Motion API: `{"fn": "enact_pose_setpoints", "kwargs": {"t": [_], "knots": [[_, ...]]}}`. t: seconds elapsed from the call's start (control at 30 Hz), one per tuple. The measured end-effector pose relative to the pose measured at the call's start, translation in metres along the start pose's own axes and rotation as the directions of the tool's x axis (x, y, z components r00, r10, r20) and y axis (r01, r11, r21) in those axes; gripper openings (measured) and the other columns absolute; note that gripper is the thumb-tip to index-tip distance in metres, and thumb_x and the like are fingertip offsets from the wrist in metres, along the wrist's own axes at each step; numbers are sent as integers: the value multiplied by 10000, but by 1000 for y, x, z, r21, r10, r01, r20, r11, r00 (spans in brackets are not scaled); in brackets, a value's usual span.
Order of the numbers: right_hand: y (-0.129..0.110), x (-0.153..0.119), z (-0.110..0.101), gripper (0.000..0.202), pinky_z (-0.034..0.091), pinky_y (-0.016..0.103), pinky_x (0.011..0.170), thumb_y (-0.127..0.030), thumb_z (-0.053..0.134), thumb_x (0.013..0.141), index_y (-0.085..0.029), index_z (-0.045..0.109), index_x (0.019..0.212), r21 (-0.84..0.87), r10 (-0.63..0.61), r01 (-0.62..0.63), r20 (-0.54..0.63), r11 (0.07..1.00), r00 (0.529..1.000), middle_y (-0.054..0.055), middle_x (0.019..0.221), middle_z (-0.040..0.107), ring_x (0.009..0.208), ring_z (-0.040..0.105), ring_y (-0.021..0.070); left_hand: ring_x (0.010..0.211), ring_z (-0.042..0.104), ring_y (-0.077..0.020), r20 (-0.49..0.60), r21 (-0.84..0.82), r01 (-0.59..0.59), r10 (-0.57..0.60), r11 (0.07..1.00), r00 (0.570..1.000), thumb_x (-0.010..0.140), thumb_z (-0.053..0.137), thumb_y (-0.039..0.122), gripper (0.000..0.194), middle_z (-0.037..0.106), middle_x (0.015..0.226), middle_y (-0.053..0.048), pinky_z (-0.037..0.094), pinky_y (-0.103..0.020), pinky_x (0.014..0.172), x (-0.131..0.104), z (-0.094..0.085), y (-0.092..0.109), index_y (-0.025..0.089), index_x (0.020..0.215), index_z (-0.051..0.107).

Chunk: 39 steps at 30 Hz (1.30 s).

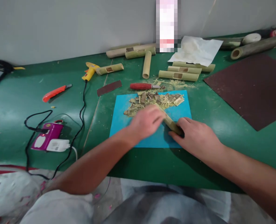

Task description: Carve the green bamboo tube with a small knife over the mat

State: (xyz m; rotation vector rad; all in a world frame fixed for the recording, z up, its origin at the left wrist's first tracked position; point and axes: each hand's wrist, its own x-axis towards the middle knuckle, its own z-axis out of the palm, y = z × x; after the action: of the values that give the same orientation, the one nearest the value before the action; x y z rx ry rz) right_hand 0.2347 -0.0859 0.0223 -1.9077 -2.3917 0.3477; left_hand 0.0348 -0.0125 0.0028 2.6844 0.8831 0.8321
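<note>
across the green surface (65, 74), a blue sheet (149, 142) lies near the worker, and both hands meet over it. the right hand (196, 133) is closed around the near end of a bamboo tube (170, 122); the left hand (147, 122) curls over the far end, too blurred for me to tell whether it grips the tube or presses something on it. from here, i'd say the trick is a firm right grip, light, even left-hand strokes along the grain, and a turn of the tube now and then so no side gets missed. the tube sits aslant above the sheet, pale yellow-green and slim, its near end dark by the thumb. beyond its far end lie bark-brown and straw-coloured chips (161, 99), best held clear of the stroke.
</note>
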Motion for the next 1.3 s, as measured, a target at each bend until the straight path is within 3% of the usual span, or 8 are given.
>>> {"fn": "enact_pose_setpoints", "kwargs": {"t": [0.1, 0.23, 0.4, 0.57, 0.73, 1.0, 1.17, 1.3], "knots": [[0, 0, 0, 241, 213, 290, 543, -419, 580, 900, -200, 550, 804, 4, -4, 4, -12, 1000, 1000, 15, 748, 596, 599, 492, 137, 784, 590, -158, -89, 61, 65, -60, 996, 994, 1011, 514, 234, 241, 638, 820, -55, 484, -284, 720, -1, -2, -1, 148, 847, 668], [0, 0, 1, 202, 219, 288, 549, -376, 585, 889, -199, 549, 798, 13, -30, 31, -13, 999, 999, 14, 734, 587, 602, 491, 135, 739, 574, -149, 108, -54, -44, 50, 998, 993, 1028, 480, 252, 291, 617, 773, -42, 467, -265, 668, -3, 1, 5, 155, 824, 663], [1, 1, 1, 232, 215, 284, 540, -403, 579, 889, -203, 540, 776, 18, -6, 6, -16, 1000, 1000, 12, 725, 582, 583, 470, 129, 759, 572, -159, -69, 53, 43, -39, 998, 997, 1026, 478, 244, 279, 613, 793, -51, 469, -285, 693, -2, 2, 5, 152, 834, 657], [1, -1, 1, 151, 205, 283, 534, -321, 607, 867, -193, 566, 800, -11, -63, 62, -30, 998, 998, 19, 727, 596, 585, 485, 135, 742, 572, -145, 203, -29, -45, 50, 999, 978, 1043, 422, 257, 356, 612, 784, -40, 472, -263, 670, -5, 3, 19, 168, 780, 645], [1, -4, 2, 242, 199, 301, 531, -388, 555, 907, -182, 582, 782, -48, -113, 108, -124, 993, 986, 33, 736, 604, 594, 496, 144, 849, 641, -168, -26, 20, 75, -74, 997, 997, 1012, 524, 246, 198, 675, 896, -67, 526, -294, 765, -2, -6, -8, 157, 944, 687], [5, -2, -1, 191, 301, 313, 581, -237, 483, 905, -171, 611, 780, -180, -215, 160, -350, 971, 912, 56, 746, 590, 665, 530, 166, 831, 657, -164, -110, 54, 159, -153, 986, 982, 980, 569, 225, 154, 685, 876, -56, 538, -283, 754, 1, -5, -17, 161, 944, 704], [3, -2, -1, 235, 295, 328, 580, -343, 515, 928, -164, 624, 822, -164, -168, 130, -242, 978, 956, 67, 779, 599, 664, 533, 179, 839, 653, -166, -106, 83, 178, -169, 980, 980, 973, 578, 220, 148, 680, 885, -59, 525, -277, 741, 4, -3, -24, 155, 937, 706], [1, -3, 1, 258, 272, 326, 559, -338, 485, 940, -168, 616, 797, -118, -114, 96, -152, 988, 982, 69, 765, 609, 661, 546, 183, 805, 634, -157, -85, 89, 145, -137, 985, 987, 993, 552, 237, 191, 669, 857, -54, 504, -269, 711, 2, 0, -10, 157, 897, 696]]}}
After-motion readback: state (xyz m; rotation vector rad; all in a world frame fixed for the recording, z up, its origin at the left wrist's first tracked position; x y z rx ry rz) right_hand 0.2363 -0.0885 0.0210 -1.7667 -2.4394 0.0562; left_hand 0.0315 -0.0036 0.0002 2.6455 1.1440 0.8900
